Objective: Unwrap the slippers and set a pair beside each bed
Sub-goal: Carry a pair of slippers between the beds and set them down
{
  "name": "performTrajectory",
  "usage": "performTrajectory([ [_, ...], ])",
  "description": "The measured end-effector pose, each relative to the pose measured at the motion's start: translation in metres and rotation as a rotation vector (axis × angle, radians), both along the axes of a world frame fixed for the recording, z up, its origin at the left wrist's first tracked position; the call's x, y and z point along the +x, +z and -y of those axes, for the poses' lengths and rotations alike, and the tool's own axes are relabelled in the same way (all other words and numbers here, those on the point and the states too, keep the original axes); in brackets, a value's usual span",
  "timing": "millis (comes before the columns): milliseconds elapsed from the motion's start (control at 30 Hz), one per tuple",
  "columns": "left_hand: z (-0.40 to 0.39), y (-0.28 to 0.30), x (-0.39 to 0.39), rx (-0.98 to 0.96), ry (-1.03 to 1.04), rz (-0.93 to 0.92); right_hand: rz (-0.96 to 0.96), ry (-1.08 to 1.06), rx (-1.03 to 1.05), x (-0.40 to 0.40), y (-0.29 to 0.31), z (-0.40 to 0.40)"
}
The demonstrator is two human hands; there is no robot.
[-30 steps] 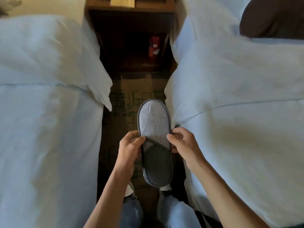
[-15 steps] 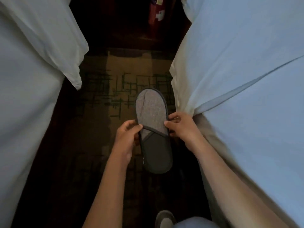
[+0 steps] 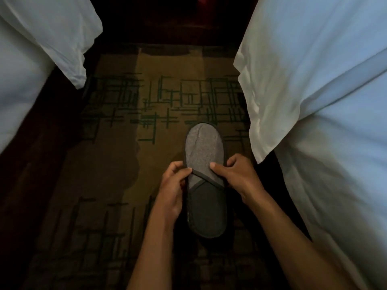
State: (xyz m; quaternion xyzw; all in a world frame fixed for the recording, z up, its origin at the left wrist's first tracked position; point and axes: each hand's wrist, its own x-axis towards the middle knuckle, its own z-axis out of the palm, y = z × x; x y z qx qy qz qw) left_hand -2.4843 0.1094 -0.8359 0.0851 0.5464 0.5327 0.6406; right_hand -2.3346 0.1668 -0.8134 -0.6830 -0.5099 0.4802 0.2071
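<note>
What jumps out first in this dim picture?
A grey slipper held low in the middle, the left hand and right hand pinching its sides. White bedding hangs on both sides, the right bed closest to the slipper. Between them runs brown carpet with green line patterns.

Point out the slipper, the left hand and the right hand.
slipper (image 3: pixel 204 149): head view, grey insole near the heel.
left hand (image 3: pixel 171 193): head view, back of the hand.
right hand (image 3: pixel 240 176): head view, back of the hand.

dim patterned carpet (image 3: pixel 117 164) between beds (image 3: pixel 335 101)
</note>
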Motion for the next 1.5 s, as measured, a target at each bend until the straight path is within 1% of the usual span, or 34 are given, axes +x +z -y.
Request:
performTrajectory([
  [100,0.007,-0.001,-0.003,0.020,-0.043,0.077,-0.002,0.023,-0.072,-0.007,-0.001,0.002],
  [167,0.011,-0.005,-0.005,0.023,0.003,0.134,-0.065,0.018,-0.124,-0.010,-0.004,0.002],
  [300,0.017,-0.017,-0.005,-0.038,0.110,0.458,-0.282,0.014,-0.290,-0.011,-0.011,0.001],
  [367,0.021,-0.019,0.000,-0.028,0.063,0.519,-0.361,0.036,-0.355,-0.012,-0.017,0.002],
  [467,0.027,-0.021,0.010,0.049,0.042,0.520,-0.457,0.057,-0.445,-0.012,-0.021,0.004],
  [600,0.033,-0.026,0.010,0.101,0.071,0.534,-0.462,0.123,-0.496,-0.011,-0.024,0.001],
  [700,0.035,-0.029,0.007,0.090,0.058,0.487,-0.426,0.169,-0.493,-0.013,-0.026,-0.002],
  [767,0.037,-0.034,0.002,0.087,0.046,0.389,-0.392,0.194,-0.484,-0.013,-0.027,-0.005],
  [833,0.037,-0.036,-0.001,0.067,0.041,0.286,-0.399,0.232,-0.477,-0.012,-0.026,-0.008],
  [900,0.036,-0.038,0.000,0.028,0.085,0.272,-0.439,0.267,-0.466,-0.016,-0.025,-0.012],
  [967,0.038,-0.041,0.004,-0.007,0.192,0.322,-0.457,0.275,-0.397,-0.023,-0.021,-0.019],
  [1033,0.046,-0.043,0.008,-0.043,0.292,0.378,-0.407,0.277,-0.270,-0.026,-0.016,-0.034],
  [1100,0.057,-0.043,0.014,-0.084,0.421,0.388,-0.321,0.301,-0.169,-0.028,-0.014,-0.055],
  [1167,0.067,-0.043,0.018,-0.153,0.573,0.309,-0.194,0.350,-0.092,-0.030,-0.019,-0.076],
  [1233,0.078,-0.048,0.025,-0.268,0.657,0.153,-0.045,0.423,-0.023,-0.036,-0.028,-0.092],
  [1300,0.087,-0.053,0.034,-0.373,0.660,0.038,0.122,0.554,0.028,-0.047,-0.035,-0.101],
  [1367,0.092,-0.055,0.042,-0.448,0.650,-0.025,0.251,0.680,0.057,-0.061,-0.040,-0.105],
  [1500,0.092,-0.055,0.055,-0.516,0.655,-0.090,0.335,0.839,0.105,-0.086,-0.050,-0.099],
])
